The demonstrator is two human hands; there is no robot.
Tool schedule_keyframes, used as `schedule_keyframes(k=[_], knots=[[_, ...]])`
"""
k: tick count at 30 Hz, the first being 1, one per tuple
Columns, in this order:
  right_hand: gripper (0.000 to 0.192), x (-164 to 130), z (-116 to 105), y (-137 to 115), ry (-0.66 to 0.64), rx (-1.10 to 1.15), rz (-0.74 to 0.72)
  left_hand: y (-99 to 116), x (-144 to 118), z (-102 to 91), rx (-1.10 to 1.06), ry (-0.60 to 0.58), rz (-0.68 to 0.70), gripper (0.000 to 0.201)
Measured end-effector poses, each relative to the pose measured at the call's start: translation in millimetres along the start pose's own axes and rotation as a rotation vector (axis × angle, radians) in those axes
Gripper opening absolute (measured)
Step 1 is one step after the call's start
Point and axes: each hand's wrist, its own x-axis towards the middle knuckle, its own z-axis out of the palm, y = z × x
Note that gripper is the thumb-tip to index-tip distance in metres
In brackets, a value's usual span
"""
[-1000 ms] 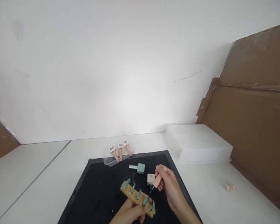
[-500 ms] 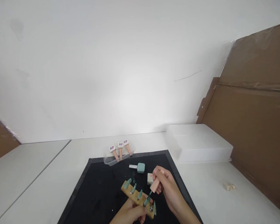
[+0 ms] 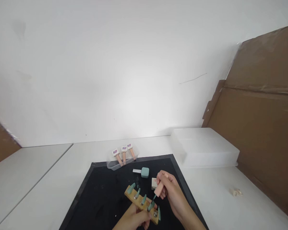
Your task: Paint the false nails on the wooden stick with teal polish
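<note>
My left hand [image 3: 136, 218] grips a wooden nail-tip stand [image 3: 141, 205] from below, thumb on its near edge. Several green nail tips stand up along it on small metal holders. Pinched between the fingers of my right hand [image 3: 170, 189] is a nail polish brush [image 3: 159, 189] with a pink handle. Its bristles point down and left at the fourth nail tip [image 3: 151, 206] from the left; whether they touch is hard to tell. Beside my right fingers stands a small white bottle [image 3: 154, 183], partly hidden. Farther back lies a green bottle with a silver cap [image 3: 145, 172].
A clear tray [image 3: 114, 166] with three pink-handled, white labelled bottles sits behind the black mat [image 3: 103, 188]. At the right are a translucent plastic box [image 3: 206, 148], small pale bits [image 3: 236, 192] and a cardboard panel [image 3: 261, 127]. A white wall rises behind.
The brush tip has shifted very slightly upward at the same nail tip. Both hands and the wooden stand are otherwise almost where they were.
</note>
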Motion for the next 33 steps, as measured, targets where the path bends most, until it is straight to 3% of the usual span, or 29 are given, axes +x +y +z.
schedule_keyframes(k=[11, 17, 33], knots=[[0.033, 0, 0, 0, -0.004, -0.003, -0.001, -9, 7, -5.7, 0.033, 0.006, -0.023, 0.035], [0.034, 1, 1, -1, 0.023, -0.014, 0.011, -16, 13, -7.8, -0.015, -0.020, 0.036, 0.035], [0.034, 0, 1, -1, 0.019, -0.009, 0.011, -11, 8, -6.2, -0.007, -0.041, 0.033, 0.033]])
